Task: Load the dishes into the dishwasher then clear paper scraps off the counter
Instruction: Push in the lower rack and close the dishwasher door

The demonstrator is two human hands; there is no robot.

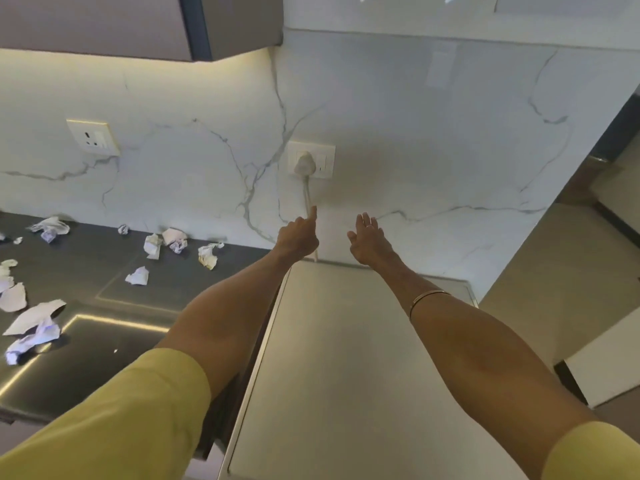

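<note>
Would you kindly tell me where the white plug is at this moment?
In the head view, the white plug sits in the wall socket on the marble backsplash, just above the left hand, whose forefinger points up toward its cord.

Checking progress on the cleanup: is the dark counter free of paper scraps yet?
No, crumpled paper scraps lie scattered over the dark counter, and neither the left hand nor the right hand holds any.
</note>
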